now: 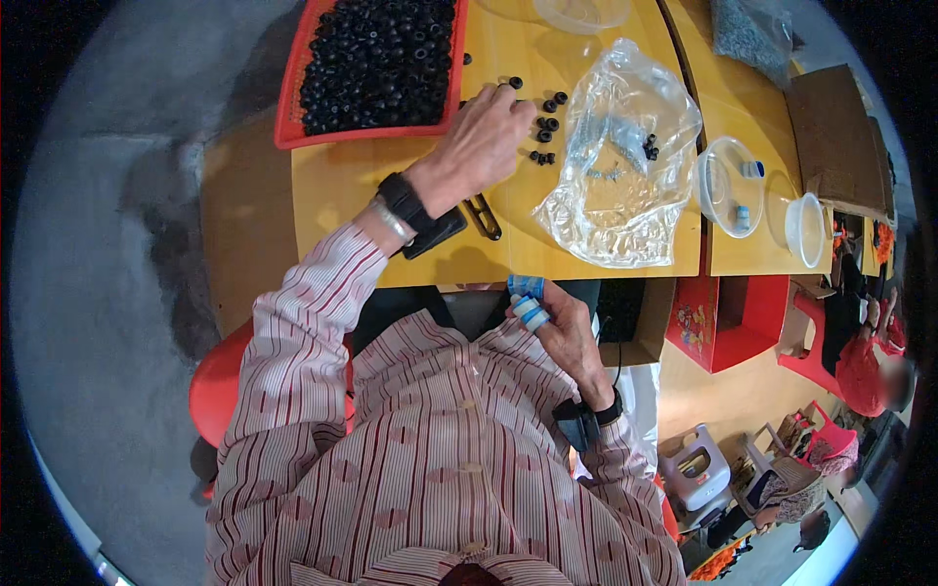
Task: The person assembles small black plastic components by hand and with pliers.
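Above the yellow table [352, 215], my left hand [489, 137] is back up with its fingers curled down; the fingertips are mostly hidden. A small black ring-shaped part [515, 82] lies right by them. To its right sit several more black parts [545, 136] in a loose row. My right hand [570, 332] is in front of the table edge, close to my body, with thumb and forefinger drawn together. Blue-and-white bands [531, 313] cover those digits; whether anything small is pinched between them I cannot make out.
A red basket [283, 122] heaped with black parts stands at the far left. A clear plastic bag [620, 230] with small metal pieces lies on the right, beside clear round tubs [705, 190]. A black tool [484, 217] lies below my left wrist. People sit farther right.
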Action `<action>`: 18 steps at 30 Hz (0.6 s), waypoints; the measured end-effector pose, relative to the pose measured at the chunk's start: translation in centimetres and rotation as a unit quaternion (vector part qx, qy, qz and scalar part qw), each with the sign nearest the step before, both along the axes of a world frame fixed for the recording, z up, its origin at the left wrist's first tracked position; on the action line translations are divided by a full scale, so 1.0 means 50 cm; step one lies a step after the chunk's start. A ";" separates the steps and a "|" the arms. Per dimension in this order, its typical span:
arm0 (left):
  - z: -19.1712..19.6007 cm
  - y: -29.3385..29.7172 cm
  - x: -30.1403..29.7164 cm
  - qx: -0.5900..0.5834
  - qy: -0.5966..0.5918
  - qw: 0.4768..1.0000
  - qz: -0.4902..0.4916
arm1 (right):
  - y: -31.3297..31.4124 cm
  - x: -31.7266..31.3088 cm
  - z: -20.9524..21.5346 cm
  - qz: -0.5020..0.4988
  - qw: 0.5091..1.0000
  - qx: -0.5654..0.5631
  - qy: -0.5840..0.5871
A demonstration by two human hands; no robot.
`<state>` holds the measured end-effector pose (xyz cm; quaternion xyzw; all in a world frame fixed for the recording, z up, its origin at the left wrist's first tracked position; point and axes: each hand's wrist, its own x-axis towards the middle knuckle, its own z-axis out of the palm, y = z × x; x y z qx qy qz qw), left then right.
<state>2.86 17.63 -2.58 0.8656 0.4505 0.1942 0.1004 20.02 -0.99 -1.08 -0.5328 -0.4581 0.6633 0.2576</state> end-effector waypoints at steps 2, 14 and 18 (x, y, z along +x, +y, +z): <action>-0.022 0.014 0.016 0.011 0.016 1.000 0.017 | 0.000 0.005 0.002 0.008 0.999 0.039 -0.035; -0.061 0.027 0.019 -0.004 -0.001 1.000 0.027 | 0.077 0.098 0.005 -0.146 0.959 0.205 -0.129; -0.023 -0.015 0.000 -0.038 -0.156 0.986 0.033 | 0.134 0.146 -0.014 -0.196 0.918 0.264 -0.219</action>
